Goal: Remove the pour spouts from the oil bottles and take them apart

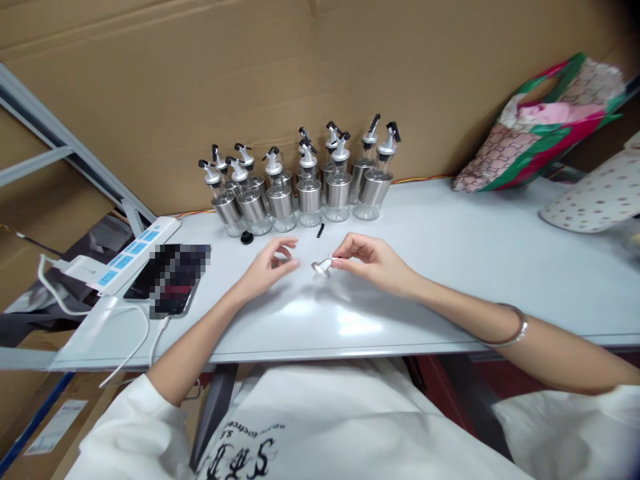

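Note:
Between thumb and fingers, my right hand [373,261] pinches a silver pour spout [321,267] just above the table. My left hand [270,267] is to its left, fingers apart and curved, with nothing in it. A small black lever piece [321,231] lies on the table beyond the spout. Farther left, a black rubber stopper [247,237] rests in front of the bottles. Several glass oil bottles [310,200] with steel sleeves stand in rows behind, topped with silver spouts and black levers.
On the white table [450,267], a power strip [135,253] and phones [185,280] with white cables lie at the left. A patterned bag [525,140] and a spotted white item [595,193] are at the right. Cardboard [200,80] backs the table.

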### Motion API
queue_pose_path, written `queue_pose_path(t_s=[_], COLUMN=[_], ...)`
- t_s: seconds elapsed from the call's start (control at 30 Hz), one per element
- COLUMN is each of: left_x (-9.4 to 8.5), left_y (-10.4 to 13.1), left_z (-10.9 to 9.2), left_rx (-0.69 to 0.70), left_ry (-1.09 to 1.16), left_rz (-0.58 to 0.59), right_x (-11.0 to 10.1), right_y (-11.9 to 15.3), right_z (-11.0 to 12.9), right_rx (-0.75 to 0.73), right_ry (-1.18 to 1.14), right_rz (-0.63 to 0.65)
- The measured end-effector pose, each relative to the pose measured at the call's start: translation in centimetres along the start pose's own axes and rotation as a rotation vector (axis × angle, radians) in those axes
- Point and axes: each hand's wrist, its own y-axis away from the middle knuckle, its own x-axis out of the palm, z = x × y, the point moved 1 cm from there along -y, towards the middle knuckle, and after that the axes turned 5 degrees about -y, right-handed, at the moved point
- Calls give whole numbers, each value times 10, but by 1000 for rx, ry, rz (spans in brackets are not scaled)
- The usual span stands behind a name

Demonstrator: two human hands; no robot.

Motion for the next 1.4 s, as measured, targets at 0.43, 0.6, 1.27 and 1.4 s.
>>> queue_pose_path(t_s=[0.43,0.6,1.27,1.4], left_x=[-48,-53,31,31], left_y=[-10,-7,19,18], left_z=[57,56,-10,-10], left_rx=[-79,-138,514,613], left_ry=[-778,-822,-295,-284], left_rz=[-359,-361,-196,-207], right_x=[-4,-4,-10,-8], right_y=[2,1,-4,-3], right_z=[0,0,-9,-10], right_rx=[17,8,57,79], right_ry=[62,39,-34,-113], right_rz=[48,45,-5,43])
